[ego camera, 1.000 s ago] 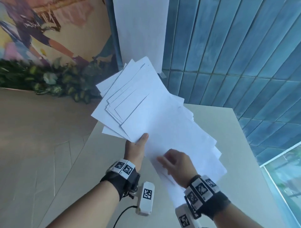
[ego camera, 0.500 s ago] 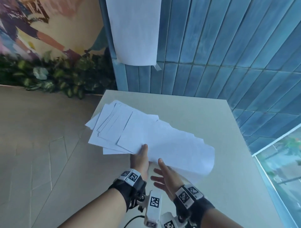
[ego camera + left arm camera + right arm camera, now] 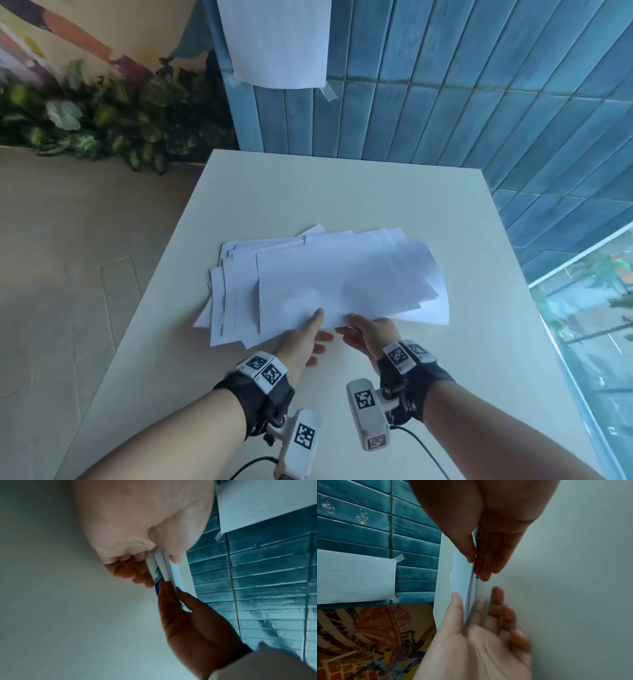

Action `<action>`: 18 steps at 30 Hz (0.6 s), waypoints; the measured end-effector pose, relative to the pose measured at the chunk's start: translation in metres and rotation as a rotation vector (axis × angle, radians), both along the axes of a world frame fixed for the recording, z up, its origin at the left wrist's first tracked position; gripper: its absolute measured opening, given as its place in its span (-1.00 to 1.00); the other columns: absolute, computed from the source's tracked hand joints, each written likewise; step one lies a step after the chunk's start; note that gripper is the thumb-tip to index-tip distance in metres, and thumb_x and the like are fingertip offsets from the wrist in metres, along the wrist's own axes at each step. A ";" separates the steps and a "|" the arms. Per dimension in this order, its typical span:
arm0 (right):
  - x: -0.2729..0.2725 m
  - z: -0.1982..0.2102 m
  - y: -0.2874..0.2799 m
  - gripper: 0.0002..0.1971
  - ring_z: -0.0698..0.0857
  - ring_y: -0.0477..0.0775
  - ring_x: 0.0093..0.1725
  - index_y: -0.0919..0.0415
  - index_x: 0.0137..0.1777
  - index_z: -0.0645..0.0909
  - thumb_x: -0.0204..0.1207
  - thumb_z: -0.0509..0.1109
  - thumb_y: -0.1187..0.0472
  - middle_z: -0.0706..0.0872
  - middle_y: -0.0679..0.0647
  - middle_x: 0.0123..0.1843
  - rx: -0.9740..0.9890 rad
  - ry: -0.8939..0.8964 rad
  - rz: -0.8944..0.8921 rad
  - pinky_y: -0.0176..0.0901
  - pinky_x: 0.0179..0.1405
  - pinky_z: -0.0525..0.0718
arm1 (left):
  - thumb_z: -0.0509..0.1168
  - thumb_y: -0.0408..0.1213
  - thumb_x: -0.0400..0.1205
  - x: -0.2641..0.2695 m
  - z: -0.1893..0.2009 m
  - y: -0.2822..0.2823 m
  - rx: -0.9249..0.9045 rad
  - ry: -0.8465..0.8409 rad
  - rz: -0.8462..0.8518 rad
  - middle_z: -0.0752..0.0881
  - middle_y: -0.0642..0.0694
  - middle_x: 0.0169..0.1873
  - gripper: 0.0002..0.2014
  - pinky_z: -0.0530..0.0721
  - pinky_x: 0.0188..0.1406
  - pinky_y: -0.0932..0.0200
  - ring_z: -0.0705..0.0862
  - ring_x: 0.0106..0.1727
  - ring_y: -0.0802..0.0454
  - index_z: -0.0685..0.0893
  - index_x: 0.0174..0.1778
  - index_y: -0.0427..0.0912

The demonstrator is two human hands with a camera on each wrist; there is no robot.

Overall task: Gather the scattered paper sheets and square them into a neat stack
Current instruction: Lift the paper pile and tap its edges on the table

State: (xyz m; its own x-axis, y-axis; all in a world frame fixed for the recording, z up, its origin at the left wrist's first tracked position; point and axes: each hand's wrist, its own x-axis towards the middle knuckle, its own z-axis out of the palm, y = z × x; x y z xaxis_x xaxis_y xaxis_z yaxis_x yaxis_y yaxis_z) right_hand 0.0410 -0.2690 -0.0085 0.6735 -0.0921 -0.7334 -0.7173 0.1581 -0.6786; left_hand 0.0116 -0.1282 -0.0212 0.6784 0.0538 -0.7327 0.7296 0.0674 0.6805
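Note:
A loose, fanned bundle of white paper sheets (image 3: pixel 342 281) lies crosswise low over the pale table (image 3: pixel 342 192); its edges are uneven and its right end curls upward. My left hand (image 3: pixel 317 329) pinches the near edge, thumb on top and fingers underneath. Just to its right, my right hand (image 3: pixel 352 325) pinches the same edge the same way. The left wrist view shows the sheets' edge (image 3: pixel 171 572) caught between my left thumb and fingers, with the right hand (image 3: pixel 173 596) close below. In the right wrist view the sheets (image 3: pixel 462 574) sit between both thumbs and the fingers beneath.
One white sheet (image 3: pixel 274 41) is taped to the blue tiled wall behind the table. Leafy plants (image 3: pixel 102 120) line the floor at the back left. The table's left edge drops to a tiled floor, and a window (image 3: pixel 589 325) runs along the right.
The bundle came down from in front of the wall to low over the table and turned crosswise. My right hand moved in and now pinches the near edge beside my left hand.

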 end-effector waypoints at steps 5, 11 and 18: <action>0.013 -0.014 -0.020 -0.86 0.74 0.18 -0.38 0.45 -0.29 0.62 0.36 0.50 0.36 0.76 0.21 -0.48 -0.161 -0.022 0.013 -0.09 -0.21 0.81 | 0.12 0.23 0.69 -0.013 0.020 0.021 -0.067 0.116 -0.492 0.83 -0.13 -0.12 -0.46 0.49 -0.37 0.25 0.66 -0.30 0.08 0.59 0.29 -0.17; 0.026 -0.020 -0.051 -0.93 0.76 0.23 -0.35 0.43 -0.22 0.63 0.34 0.47 0.43 0.75 0.29 -0.33 -0.246 -0.029 0.090 0.01 -0.18 0.82 | 0.25 -0.06 0.71 0.019 0.060 0.047 -0.199 0.044 -0.504 0.84 -0.22 -0.04 -0.64 0.55 -0.38 0.33 0.74 -0.27 0.07 0.65 0.23 -0.28; 0.050 -0.015 -0.075 -0.77 0.74 0.24 -0.33 0.42 0.07 0.53 0.42 0.33 0.52 0.71 0.29 -0.24 -0.297 -0.061 0.258 -0.12 -0.44 0.80 | 0.50 0.15 0.43 0.095 0.032 0.060 0.697 -0.239 -0.398 0.64 -0.07 0.31 -0.31 0.56 0.29 0.10 0.60 0.34 -0.06 0.56 0.39 -0.18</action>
